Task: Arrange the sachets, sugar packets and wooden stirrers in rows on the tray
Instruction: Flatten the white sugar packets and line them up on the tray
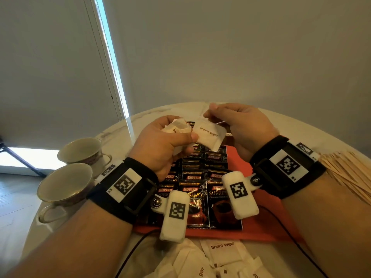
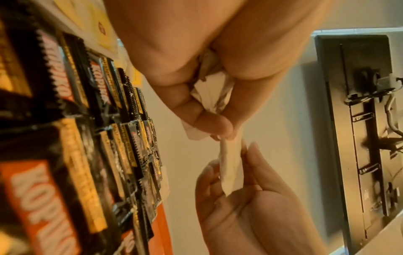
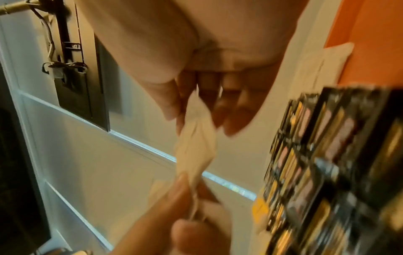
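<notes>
Both hands hover over the orange tray (image 1: 267, 223), where black Kopiko sachets (image 1: 196, 177) lie in rows. One white brown sugar packet (image 1: 208, 135) hangs between the hands. My right hand (image 1: 210, 112) pinches its top corner, and my left hand (image 1: 186, 137) pinches its lower left corner with the thumb. Several more sugar packets (image 1: 178, 125) are bunched in the left hand's curled fingers. In the left wrist view the shared packet (image 2: 231, 165) runs from the left hand (image 2: 218, 127) to the right hand (image 2: 250, 215). In the right wrist view, which is blurred, the packet (image 3: 196, 146) hangs below the right hand (image 3: 185, 110).
Two teacups (image 1: 80, 151) (image 1: 64, 183) stand at the table's left edge. A pile of wooden stirrers (image 1: 349, 171) lies to the right of the tray. Loose brown sugar packets (image 1: 222, 251) lie on the table near me, with black cables (image 1: 136, 245) trailing beside them.
</notes>
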